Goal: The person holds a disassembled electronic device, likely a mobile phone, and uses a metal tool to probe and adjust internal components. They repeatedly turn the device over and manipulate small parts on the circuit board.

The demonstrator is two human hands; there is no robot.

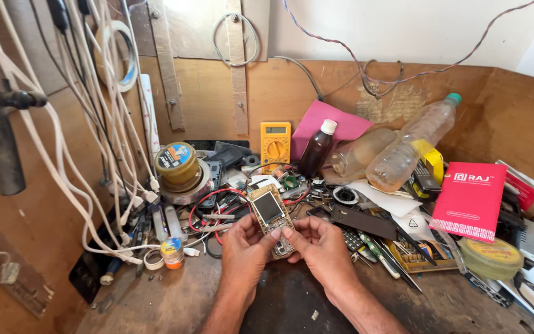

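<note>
Head view: my left hand (pixel 245 247) and right hand (pixel 319 244) pinch a bare phone circuit board (pixel 271 215) (screen up) between fingertips, fingers closed on its lower end, above the cluttered surface (pixel 174 297).

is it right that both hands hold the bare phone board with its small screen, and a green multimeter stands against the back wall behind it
Not quite: the multimeter is yellow, not green, as the head view shows. The rest holds: the left hand and right hand both hold the bare phone board with its small screen, and the multimeter stands against the back wall behind it.
</note>
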